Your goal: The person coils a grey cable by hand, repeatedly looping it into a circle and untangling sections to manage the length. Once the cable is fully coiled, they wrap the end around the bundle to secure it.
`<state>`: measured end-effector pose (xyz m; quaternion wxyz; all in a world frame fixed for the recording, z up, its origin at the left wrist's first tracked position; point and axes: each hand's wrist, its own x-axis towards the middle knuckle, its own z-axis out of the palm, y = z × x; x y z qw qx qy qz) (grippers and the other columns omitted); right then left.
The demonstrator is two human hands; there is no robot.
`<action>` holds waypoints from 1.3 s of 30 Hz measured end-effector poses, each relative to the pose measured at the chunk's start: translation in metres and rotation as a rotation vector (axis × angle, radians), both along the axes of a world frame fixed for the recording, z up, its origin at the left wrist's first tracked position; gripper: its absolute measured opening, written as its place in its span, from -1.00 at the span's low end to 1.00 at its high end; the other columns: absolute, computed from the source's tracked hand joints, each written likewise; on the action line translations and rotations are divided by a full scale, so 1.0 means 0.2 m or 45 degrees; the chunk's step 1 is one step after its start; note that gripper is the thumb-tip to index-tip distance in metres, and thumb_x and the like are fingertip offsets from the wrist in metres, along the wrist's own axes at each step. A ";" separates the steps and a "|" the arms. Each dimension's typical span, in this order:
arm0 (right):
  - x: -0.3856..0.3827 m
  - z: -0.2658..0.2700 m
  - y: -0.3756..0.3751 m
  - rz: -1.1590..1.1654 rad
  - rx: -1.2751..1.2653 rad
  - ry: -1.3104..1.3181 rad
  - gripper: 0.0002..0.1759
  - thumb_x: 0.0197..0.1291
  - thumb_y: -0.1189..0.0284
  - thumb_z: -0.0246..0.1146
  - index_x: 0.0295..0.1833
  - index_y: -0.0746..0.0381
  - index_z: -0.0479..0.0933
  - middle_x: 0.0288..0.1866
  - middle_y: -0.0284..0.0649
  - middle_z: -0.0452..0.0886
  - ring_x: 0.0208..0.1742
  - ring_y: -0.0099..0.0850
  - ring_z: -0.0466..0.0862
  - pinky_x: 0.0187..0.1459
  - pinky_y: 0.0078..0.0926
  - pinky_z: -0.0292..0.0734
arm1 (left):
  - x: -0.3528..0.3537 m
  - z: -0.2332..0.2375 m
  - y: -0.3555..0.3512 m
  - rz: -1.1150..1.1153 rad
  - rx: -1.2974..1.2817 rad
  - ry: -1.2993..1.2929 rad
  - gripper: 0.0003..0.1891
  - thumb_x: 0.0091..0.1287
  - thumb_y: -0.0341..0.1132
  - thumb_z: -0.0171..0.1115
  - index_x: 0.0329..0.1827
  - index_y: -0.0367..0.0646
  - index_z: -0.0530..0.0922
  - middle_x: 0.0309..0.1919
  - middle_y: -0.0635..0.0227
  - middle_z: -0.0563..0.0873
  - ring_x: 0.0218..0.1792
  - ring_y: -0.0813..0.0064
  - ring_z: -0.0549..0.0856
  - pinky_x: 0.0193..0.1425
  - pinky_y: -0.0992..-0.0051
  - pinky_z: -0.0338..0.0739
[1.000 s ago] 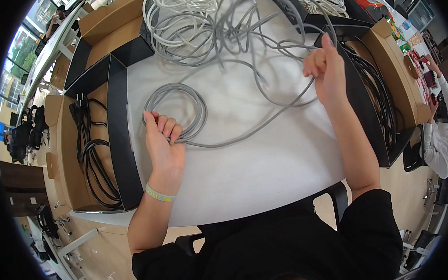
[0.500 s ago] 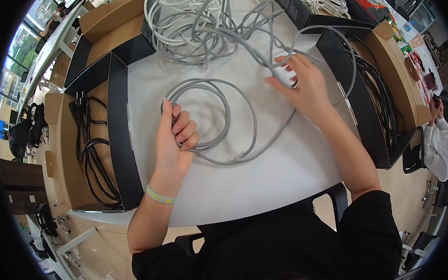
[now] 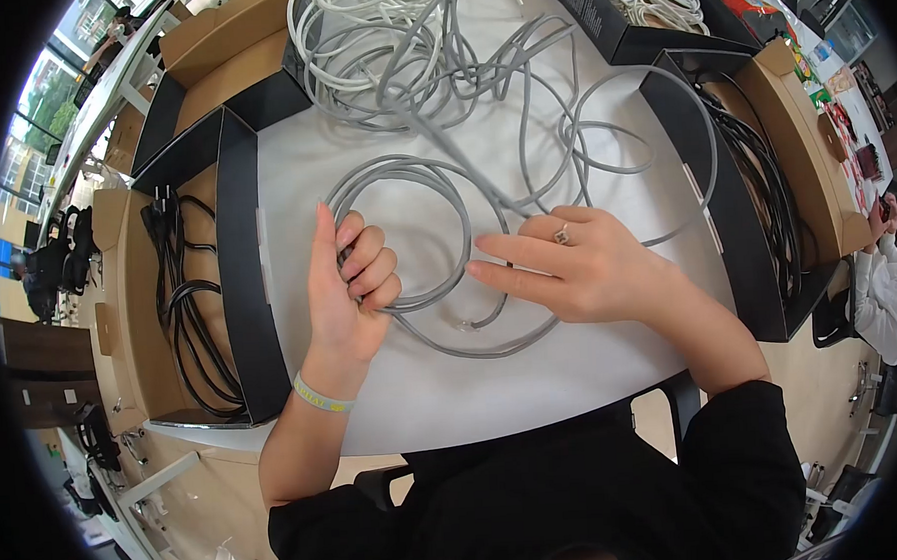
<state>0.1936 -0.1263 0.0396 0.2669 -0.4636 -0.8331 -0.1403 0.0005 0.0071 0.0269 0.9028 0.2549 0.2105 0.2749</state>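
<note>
My left hand (image 3: 353,274) is closed around a coil of grey network cable (image 3: 455,195), its loops standing out to the right over the white table. The cable's clear plug (image 3: 467,325) hangs at a loose end below the coil. My right hand (image 3: 578,264), a ring on one finger, is just right of the coil. Grey cable runs down from the tangle to its fingers and comes out below the palm; the grip itself is partly hidden. Thumb and forefinger point towards the coil. Beyond lies a tangle of grey and white cables (image 3: 374,58).
Black cables lie in open boxes at the left (image 3: 248,279) and right (image 3: 711,218). Another open box (image 3: 224,75) is at the back left. A box at the back right holds white cables (image 3: 672,5). A person in a white sleeve (image 3: 881,291) sits at far right.
My right hand has come left and towards me, bringing cable to the coil's right side. Grey strands behind it have spread out. The left hand stays nearly in place with the coil.
</note>
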 end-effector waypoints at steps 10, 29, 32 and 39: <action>-0.08 -0.08 0.02 -0.103 -0.095 0.660 -0.73 -0.26 0.37 0.41 -0.45 0.27 0.52 -0.55 -0.29 0.58 -0.54 -0.42 0.57 -0.53 -0.56 0.44 | 0.05 -0.02 -0.07 0.233 0.120 0.057 -0.60 0.36 0.12 -0.19 -0.45 0.01 0.17 -0.63 0.58 0.17 -0.64 0.73 0.14 -0.61 0.71 0.10; -0.13 -0.05 0.03 -0.196 -0.054 0.833 -0.57 -0.20 0.17 0.42 -0.31 0.25 0.51 -0.46 -0.28 0.50 -0.48 -0.37 0.52 -0.52 -0.57 0.39 | 0.03 -0.02 -0.12 -0.060 0.139 0.017 -0.77 0.37 -0.08 -0.10 -0.39 0.03 0.27 -0.73 0.60 0.16 -0.70 0.74 0.20 -0.50 0.65 0.28; -0.07 -0.03 0.03 -0.467 -0.331 0.965 -0.35 -0.11 0.36 0.40 0.12 0.29 0.31 0.00 -0.13 0.42 -0.07 -0.34 0.48 -0.19 -0.57 0.42 | 0.00 -0.01 -0.10 -0.348 -0.117 -0.207 -0.80 0.35 -0.11 -0.06 -0.36 0.03 0.28 -0.75 0.62 0.10 -0.76 0.76 0.11 -0.62 0.67 0.15; 0.01 -0.04 0.05 0.006 -1.323 1.997 -0.24 0.11 0.53 0.22 0.38 0.22 0.01 0.00 -0.16 0.46 -0.19 -0.57 0.48 -0.20 -0.63 0.43 | 0.04 0.02 -0.13 -0.637 0.223 0.152 -0.81 0.27 -0.28 0.13 -0.36 -0.06 0.27 -0.72 0.61 0.21 -0.76 0.77 0.22 -0.65 0.66 0.26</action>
